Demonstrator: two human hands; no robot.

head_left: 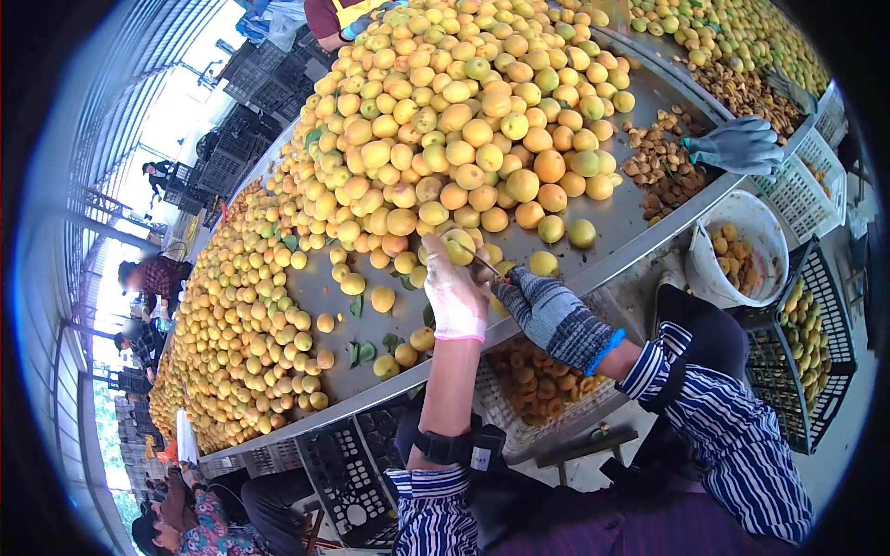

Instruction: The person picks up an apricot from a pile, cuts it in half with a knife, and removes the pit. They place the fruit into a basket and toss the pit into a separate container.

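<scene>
In a whitish glove with a pink cuff, my left hand is closed around a yellow apricot at the front of the heap. My right hand, wearing a grey knit glove with a blue cuff, grips a thin-bladed knife. Its blade points left and meets the apricot's side. Directly beyond both hands rises a large heap of apricots on the metal table. Below my right hand sits a white crate with split apricot pieces in it.
Apricot stones are piled on the table at right, beside a grey glove. A white bucket and a black crate of fruit stand at right. Another black crate is lower left. Several people are along the left side.
</scene>
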